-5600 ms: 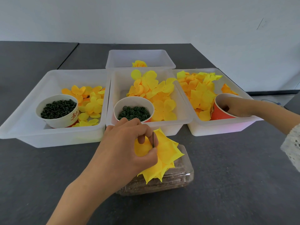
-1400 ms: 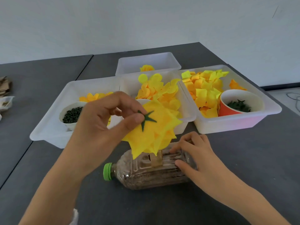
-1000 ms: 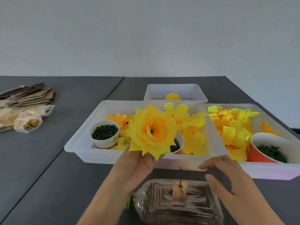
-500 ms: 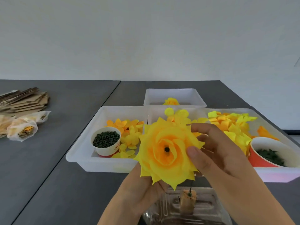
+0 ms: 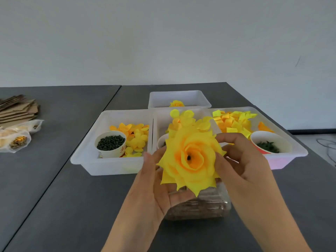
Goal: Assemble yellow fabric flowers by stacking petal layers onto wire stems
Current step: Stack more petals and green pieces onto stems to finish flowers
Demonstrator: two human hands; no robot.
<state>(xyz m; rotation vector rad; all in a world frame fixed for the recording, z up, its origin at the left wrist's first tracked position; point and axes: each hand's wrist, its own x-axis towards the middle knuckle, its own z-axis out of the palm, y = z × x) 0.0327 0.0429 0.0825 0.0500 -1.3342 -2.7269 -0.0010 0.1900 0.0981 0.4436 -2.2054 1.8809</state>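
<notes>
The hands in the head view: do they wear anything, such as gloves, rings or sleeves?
Both are bare. The left hand and the right hand show no gloves, rings or watch. Both forearms are uncovered to the picture's lower edge; no sleeve shows.

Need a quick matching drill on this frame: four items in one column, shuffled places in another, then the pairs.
Items:
1. assembled yellow flower
2. white cup of dark pellets
3. orange cup of green pieces
4. flattened cardboard stack

Places:
A. in the right bin
B. far left on the table
C. held between both hands
D. in the left bin

Pairs: 1-C, 2-D, 3-A, 4-B
</notes>
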